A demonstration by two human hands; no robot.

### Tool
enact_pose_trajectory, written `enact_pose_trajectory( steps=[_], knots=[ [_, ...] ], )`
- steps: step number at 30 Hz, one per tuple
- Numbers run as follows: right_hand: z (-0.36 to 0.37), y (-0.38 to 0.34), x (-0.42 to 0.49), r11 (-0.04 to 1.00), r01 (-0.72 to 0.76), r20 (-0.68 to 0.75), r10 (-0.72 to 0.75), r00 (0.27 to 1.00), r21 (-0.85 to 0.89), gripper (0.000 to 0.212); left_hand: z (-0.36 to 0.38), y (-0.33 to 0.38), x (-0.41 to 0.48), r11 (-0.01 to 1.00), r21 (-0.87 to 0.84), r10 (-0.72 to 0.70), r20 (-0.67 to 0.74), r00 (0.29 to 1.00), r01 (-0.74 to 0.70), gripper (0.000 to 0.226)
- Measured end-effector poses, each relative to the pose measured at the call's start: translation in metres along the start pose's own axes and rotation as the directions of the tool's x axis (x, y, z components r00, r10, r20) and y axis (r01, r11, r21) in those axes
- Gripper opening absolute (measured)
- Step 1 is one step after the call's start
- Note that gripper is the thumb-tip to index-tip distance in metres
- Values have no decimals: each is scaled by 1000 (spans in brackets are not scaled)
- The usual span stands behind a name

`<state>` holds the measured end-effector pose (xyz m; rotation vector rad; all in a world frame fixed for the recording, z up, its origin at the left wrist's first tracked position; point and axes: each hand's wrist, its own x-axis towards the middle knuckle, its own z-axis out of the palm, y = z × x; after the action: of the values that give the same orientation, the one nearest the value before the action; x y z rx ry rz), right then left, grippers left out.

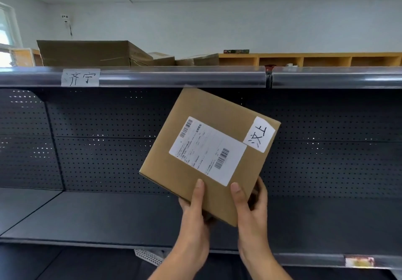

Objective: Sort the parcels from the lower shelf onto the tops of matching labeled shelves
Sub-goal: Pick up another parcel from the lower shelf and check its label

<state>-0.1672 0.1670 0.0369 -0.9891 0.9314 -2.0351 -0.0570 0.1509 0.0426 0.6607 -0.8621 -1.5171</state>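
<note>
A: Where is the parcel sitting against the fingers?

B: The flat brown cardboard parcel [202,149] is being held up in the air in front of the dark perforated back panel [97,140], tilted so one corner is pointing down between the wrists. The left hand [193,216] is pinching its lower edge, thumb lying flat on the front face and the other fingers going behind the box. The right hand [250,210] is doing the same at the lower right edge, thumb pressing on the front just below the printed label, fingers curling round the side to the back. Both hands are closed firmly on it.

A: Is it touching any shelf?

B: No. Its top corner is reaching up to just under the grey front rail of the upper shelf [174,77], and the dark empty shelf board [108,214] is lying well below it.

A: What writing is showing?

B: A white printed shipping label [206,149] with two barcodes is sticking to the front; its small print is too fine to read. Beside it, at the parcel's right corner, a white handwritten tag [258,135] is reading 汶上. On the rail to the left, a white paper shelf tag [80,77] is reading 济宁. Large brown cardboard boxes [91,53] are resting on top of that shelf, above that tag.
</note>
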Motion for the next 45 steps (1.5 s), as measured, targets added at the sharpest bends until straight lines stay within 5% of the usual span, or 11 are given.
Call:
enact_pose_trajectory(
  steps=[7, 13, 16, 20, 28, 34, 40, 45],
  knots=[
    [-20, -12, -9, 965, 3, 100, 24, 995, -261, 62, -5, -9, 2, 998, -41, -45, -89, 995, 41, 73],
    [-41, -93, 72, 845, 216, 94, -195, 976, -490, 45, -29, -13, -1, 991, -10, -132, -143, 981, 132, 90],
    [-29, -139, 121, 740, 146, 301, 79, 950, -657, 48, -31, -16, -6, 987, 21, -156, -111, 982, 159, 83],
    [-9, -157, 140, 585, 125, 449, 450, 772, -802, 51, -19, -22, -10, 990, 31, -134, -112, 985, 139, 70],
    [-14, -133, 146, 676, 75, 445, 393, 805, -733, 49, -19, -22, -10, 994, 2, -103, -184, 977, 105, 82],
    [-26, -126, 131, 840, -10, 394, 265, 880, -543, 34, -18, 3, 1, 998, 62, 22, -243, 970, -7, 78],
    [-58, -109, 90, 964, -55, 161, 100, 982, -259, 35, -22, 34, 9, 983, 131, 136, -31, 990, -131, 58],
    [-66, -82, 50, 987, -96, 48, 103, 994, -132, 34, -34, 46, 9, 941, 287, 169, 58, 984, -178, 31]
  ],
)
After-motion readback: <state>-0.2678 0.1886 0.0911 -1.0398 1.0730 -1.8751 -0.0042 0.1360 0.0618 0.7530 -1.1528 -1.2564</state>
